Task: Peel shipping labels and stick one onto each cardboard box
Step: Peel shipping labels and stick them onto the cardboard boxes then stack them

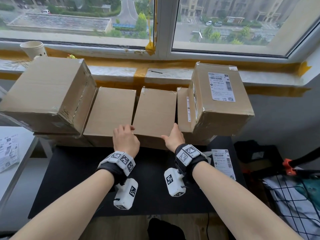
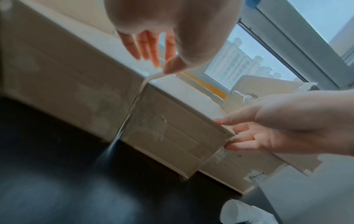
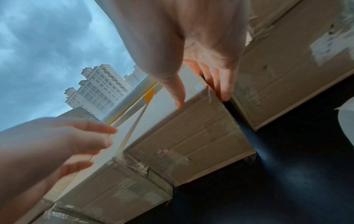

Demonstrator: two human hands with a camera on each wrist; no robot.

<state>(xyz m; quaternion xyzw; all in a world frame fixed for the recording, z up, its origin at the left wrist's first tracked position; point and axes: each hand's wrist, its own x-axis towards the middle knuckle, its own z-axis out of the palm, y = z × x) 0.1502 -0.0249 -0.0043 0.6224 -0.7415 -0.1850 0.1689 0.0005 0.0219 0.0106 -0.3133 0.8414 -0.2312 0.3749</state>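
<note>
Several cardboard boxes stand in a row on the black table (image 1: pixel 78 179) under the window. Two middle boxes have bare tops: the left one (image 1: pixel 110 110) and the right one (image 1: pixel 155 110) (image 2: pixel 172 136) (image 3: pixel 191 136). My left hand (image 1: pixel 128 129) (image 2: pixel 159 63) touches the right one's near left corner with straight fingers. My right hand (image 1: pixel 170 134) (image 3: pixel 201 97) lies at its near right corner, thumb on the top edge, fingers down the side. Neither holds a label. A stacked box (image 1: pixel 225 122) at the right carries a white label (image 1: pixel 221 87). A label sheet (image 1: pixel 223 161) lies by my right wrist.
A large bare box (image 1: pixel 46 89) sits stacked at the left. More label sheets (image 1: pixel 8 151) lie on a white surface at the far left. A paper cup (image 1: pixel 33 49) stands on the sill. A wire basket (image 1: pixel 294 196) and an orange clamp (image 1: pixel 288 167) are at the right.
</note>
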